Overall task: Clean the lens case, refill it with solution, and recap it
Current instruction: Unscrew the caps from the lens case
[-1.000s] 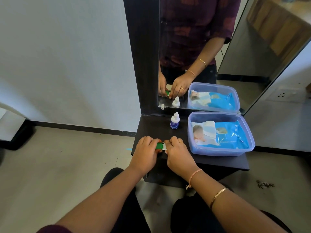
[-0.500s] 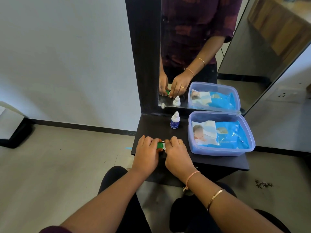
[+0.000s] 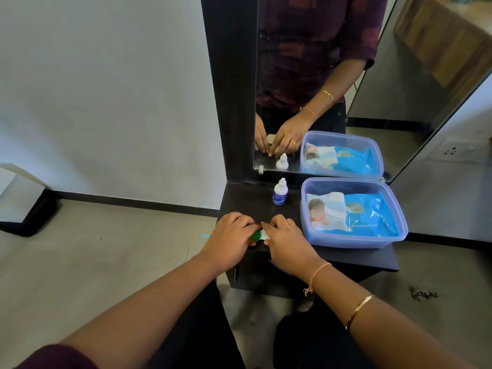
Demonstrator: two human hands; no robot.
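Observation:
The lens case (image 3: 258, 234) lies at the front left of the dark shelf (image 3: 247, 201), mostly hidden by my fingers; only a green cap and a white part beside it show. My left hand (image 3: 229, 239) is closed over the green end. My right hand (image 3: 286, 242) covers and grips the white end. The two hands almost touch above the case. A small white solution bottle (image 3: 279, 193) with a blue label stands capped and upright behind them, near the mirror.
A clear lilac plastic tub (image 3: 354, 241) holding a blue pack of wipes (image 3: 354, 215) fills the shelf's right side. A mirror (image 3: 332, 75) in a black frame rises behind the shelf. The grey floor (image 3: 93, 249) lies to the left and below.
Both hands stay on the case at the shelf's front edge. The fingers have shifted slightly around it, and less of the green cap shows.

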